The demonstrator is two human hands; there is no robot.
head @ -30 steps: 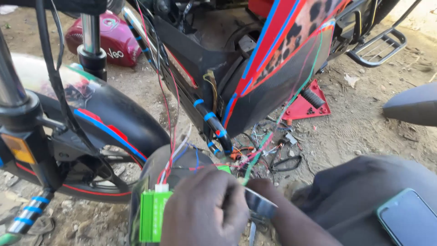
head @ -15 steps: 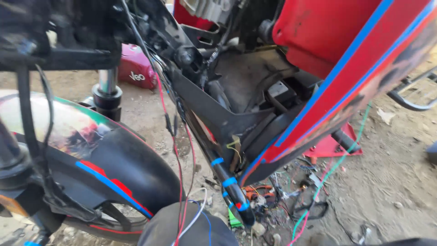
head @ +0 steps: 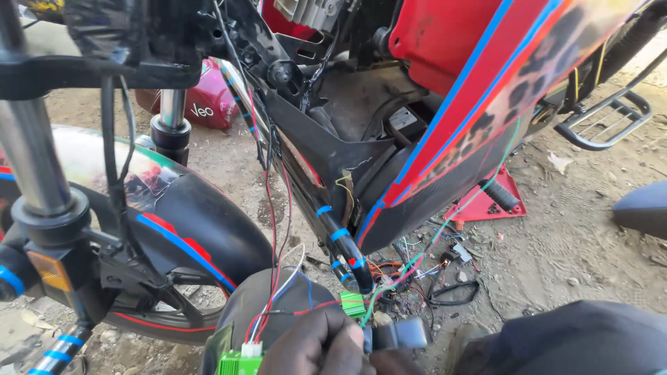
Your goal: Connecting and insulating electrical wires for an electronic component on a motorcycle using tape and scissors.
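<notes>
My left hand (head: 310, 345) sits at the bottom edge, closed around a bundle of red, white and blue wires (head: 274, 305). These wires end in a bright green connector block (head: 239, 362) just left of the hand. Only a sliver of my right hand (head: 390, 363) shows beside it, gripping a dark grey plug (head: 401, 333). A second small green connector (head: 352, 303) hangs just above the hands, on wires that run up into the motorcycle's open frame (head: 347, 160).
The red side panel with blue stripes (head: 479, 90) leans overhead. The black front fender (head: 208, 232) and fork (head: 35, 160) stand at left. Loose wires and a red triangular plate (head: 483, 206) lie on the dirt. My dark trouser knee (head: 577, 340) is at bottom right.
The view swung up to the bike and came partly back down. My hands dropped out of view and now show again at the bottom edge. The phone on my lap is out of frame.
</notes>
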